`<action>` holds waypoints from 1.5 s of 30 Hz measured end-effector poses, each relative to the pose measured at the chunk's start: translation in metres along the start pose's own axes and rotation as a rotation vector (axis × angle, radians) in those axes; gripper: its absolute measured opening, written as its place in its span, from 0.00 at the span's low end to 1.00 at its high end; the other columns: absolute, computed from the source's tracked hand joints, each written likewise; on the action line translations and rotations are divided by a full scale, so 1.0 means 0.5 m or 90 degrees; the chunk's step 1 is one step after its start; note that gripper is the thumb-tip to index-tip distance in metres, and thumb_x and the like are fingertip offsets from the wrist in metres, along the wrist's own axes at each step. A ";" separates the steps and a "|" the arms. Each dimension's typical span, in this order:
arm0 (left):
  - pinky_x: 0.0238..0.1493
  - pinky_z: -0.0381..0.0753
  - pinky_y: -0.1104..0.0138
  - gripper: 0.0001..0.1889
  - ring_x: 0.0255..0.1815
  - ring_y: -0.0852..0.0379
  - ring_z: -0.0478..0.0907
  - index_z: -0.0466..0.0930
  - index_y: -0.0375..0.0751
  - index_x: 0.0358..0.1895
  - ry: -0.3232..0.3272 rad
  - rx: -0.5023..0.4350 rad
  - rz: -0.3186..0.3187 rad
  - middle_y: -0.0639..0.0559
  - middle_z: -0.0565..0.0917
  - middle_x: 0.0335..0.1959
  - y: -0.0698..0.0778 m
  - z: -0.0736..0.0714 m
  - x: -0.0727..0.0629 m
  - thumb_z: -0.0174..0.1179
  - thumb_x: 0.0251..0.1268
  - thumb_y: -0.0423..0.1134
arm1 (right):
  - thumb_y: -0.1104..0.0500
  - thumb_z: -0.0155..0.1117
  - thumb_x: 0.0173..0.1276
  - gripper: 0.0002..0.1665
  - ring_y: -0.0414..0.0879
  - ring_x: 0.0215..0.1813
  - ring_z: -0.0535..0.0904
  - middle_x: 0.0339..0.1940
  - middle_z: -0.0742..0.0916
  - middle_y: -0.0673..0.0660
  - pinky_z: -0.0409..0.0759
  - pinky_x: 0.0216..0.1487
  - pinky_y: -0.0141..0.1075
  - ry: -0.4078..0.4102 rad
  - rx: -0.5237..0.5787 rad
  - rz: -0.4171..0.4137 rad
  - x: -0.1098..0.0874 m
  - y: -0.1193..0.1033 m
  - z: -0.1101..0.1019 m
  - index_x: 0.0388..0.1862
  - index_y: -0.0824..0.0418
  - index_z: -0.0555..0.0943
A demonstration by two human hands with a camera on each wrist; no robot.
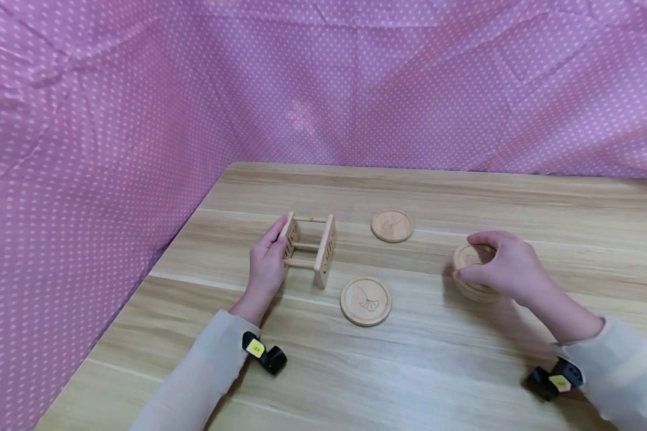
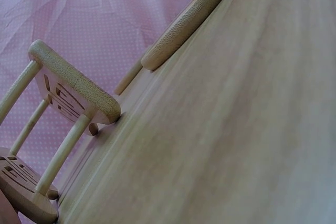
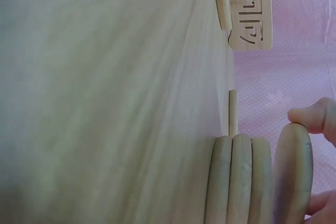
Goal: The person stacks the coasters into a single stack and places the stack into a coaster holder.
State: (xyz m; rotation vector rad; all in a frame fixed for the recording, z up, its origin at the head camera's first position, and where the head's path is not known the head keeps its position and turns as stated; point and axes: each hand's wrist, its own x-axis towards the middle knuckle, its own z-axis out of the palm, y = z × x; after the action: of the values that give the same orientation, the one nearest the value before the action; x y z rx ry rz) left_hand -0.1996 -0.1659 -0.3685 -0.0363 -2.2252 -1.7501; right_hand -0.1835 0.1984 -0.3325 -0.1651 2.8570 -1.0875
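My left hand (image 1: 266, 263) holds the left side panel of a small wooden coaster holder (image 1: 326, 248), two slotted panels joined by thin rods, standing on the table. In the left wrist view the holder's near rod and cut-out panel (image 2: 79, 85) show, with the hand mostly hidden. Over at the right, my right hand (image 1: 509, 266) pinches a round wooden coaster (image 3: 293, 174) by its edges, thumb and fingers on opposite sides. A gap shows between this coaster and a stack of three coasters (image 3: 240, 182) beneath it.
One coaster with an engraved ginkgo leaf (image 1: 365, 301) lies flat in front, between the hands. Another engraved coaster (image 1: 392, 225) lies farther back. The wooden table (image 1: 410, 371) ends against a pink dotted cloth (image 1: 399, 90) at the back and left.
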 end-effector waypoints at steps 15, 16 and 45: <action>0.70 0.58 0.65 0.22 0.69 0.52 0.60 0.66 0.33 0.64 0.004 -0.003 0.022 0.43 0.67 0.66 -0.004 -0.001 0.001 0.42 0.67 0.28 | 0.52 0.75 0.45 0.44 0.66 0.60 0.65 0.58 0.73 0.74 0.65 0.58 0.58 -0.001 0.001 0.005 0.004 0.014 0.006 0.58 0.73 0.70; 0.70 0.57 0.66 0.22 0.69 0.52 0.60 0.66 0.33 0.64 0.003 -0.004 0.021 0.43 0.67 0.66 -0.004 -0.001 0.001 0.42 0.67 0.29 | 0.52 0.75 0.45 0.44 0.66 0.60 0.65 0.58 0.72 0.74 0.65 0.58 0.59 -0.001 -0.001 0.004 0.004 0.014 0.007 0.58 0.73 0.70; 0.70 0.58 0.65 0.22 0.69 0.53 0.60 0.64 0.34 0.65 -0.009 -0.008 0.011 0.44 0.66 0.67 -0.003 -0.002 0.004 0.41 0.68 0.29 | 0.51 0.73 0.50 0.50 0.68 0.60 0.63 0.61 0.67 0.76 0.65 0.58 0.61 -0.027 -0.009 -0.026 0.002 0.006 -0.001 0.64 0.75 0.62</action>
State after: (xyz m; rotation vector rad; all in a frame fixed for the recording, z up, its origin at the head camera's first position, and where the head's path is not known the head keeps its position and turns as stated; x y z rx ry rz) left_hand -0.2015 -0.1676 -0.3694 -0.0704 -2.2164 -1.7599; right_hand -0.1846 0.2008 -0.3342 -0.2458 2.8370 -1.0585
